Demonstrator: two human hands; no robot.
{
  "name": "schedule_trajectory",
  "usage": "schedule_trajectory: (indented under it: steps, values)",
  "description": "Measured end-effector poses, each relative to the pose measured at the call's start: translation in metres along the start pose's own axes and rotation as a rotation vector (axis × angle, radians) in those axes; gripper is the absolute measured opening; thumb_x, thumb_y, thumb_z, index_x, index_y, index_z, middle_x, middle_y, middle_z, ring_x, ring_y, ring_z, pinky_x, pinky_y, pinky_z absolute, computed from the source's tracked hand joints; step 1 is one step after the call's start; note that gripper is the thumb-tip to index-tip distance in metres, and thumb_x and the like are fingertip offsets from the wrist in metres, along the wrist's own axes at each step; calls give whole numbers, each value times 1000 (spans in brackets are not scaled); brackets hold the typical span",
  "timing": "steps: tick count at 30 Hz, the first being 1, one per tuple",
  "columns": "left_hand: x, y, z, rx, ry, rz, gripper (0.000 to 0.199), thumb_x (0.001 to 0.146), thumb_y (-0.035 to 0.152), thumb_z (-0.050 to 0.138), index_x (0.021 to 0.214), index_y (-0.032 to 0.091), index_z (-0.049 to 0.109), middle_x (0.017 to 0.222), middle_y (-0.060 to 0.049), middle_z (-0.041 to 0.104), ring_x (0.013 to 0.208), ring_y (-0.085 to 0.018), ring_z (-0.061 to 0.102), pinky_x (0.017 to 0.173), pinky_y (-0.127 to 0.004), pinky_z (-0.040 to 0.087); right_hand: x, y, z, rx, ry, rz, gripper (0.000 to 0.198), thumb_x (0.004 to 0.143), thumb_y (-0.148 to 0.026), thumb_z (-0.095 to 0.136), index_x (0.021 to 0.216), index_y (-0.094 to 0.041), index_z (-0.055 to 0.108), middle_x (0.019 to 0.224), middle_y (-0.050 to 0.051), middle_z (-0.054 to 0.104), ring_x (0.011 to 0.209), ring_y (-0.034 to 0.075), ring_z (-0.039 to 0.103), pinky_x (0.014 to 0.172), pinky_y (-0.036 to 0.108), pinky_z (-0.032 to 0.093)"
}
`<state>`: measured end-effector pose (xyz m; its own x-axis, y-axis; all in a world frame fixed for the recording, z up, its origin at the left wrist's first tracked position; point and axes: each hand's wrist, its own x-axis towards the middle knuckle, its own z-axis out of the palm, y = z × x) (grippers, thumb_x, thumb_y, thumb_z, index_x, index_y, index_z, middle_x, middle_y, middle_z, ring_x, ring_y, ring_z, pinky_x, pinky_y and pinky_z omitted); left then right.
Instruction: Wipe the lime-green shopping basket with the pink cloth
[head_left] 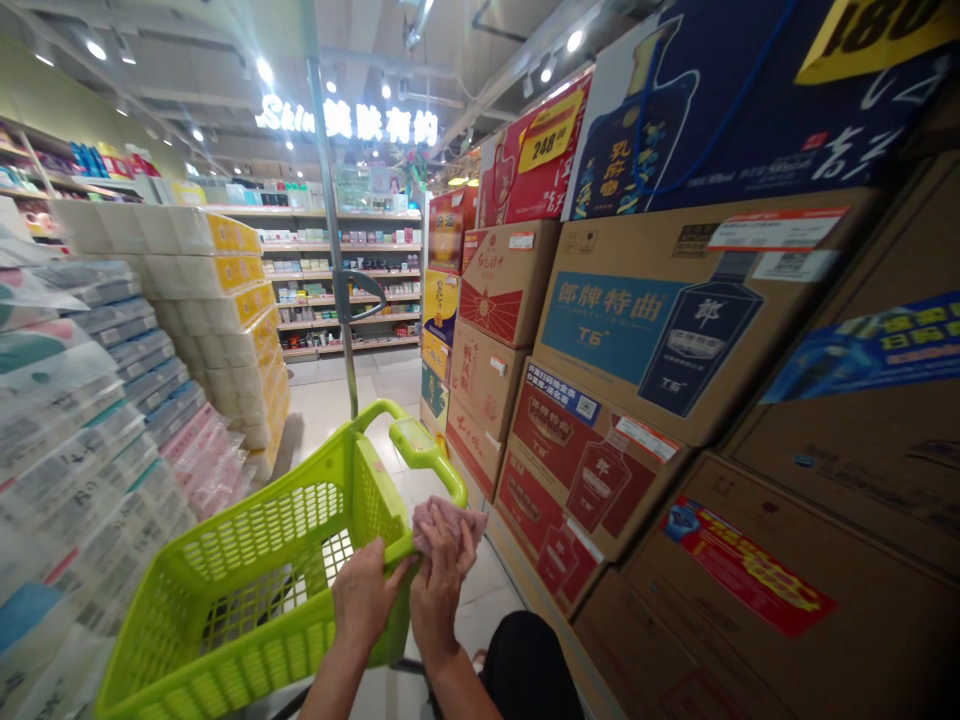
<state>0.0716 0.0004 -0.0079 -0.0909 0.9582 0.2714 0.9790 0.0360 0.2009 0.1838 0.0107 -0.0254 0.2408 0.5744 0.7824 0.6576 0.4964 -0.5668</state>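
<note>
A bright green shopping cart (247, 495) with slotted basket walls stands in front of me, its handle (416, 443) at the far right end. My left hand (364, 595) grips the basket's rim at the near right corner, fingers wrapped over the edge. Close beside it, my right hand (442, 565) presses a pinkish cloth (457, 520) against the base of the handle. The cloth is bunched under the fingers and partly hidden by them. The inside of the basket shows its slotted floor and a folding panel (379, 487).
Stacked cardboard boxes (600, 330) rise close on the right. Packs of tissue paper (202, 270) and plastic-wrapped bundles (82, 430) are piled on the left. Ahead stand a metal pole (330, 210), tiled floor (315, 395) and shelves of small goods (300, 265). My knee (529, 665) shows below.
</note>
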Motion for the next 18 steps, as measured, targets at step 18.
schedule_trajectory:
  steps: [18]
  values:
    - [2,1,-2,-15,-26,-11,40,93,56,37,89,21,57,89,-7,69,86,-24,64,70,-32,37,-9,10,4,-101,-76,-163,36,94,-9,42,123,-22,60,135,3,59,145,24,22,108,49,37]
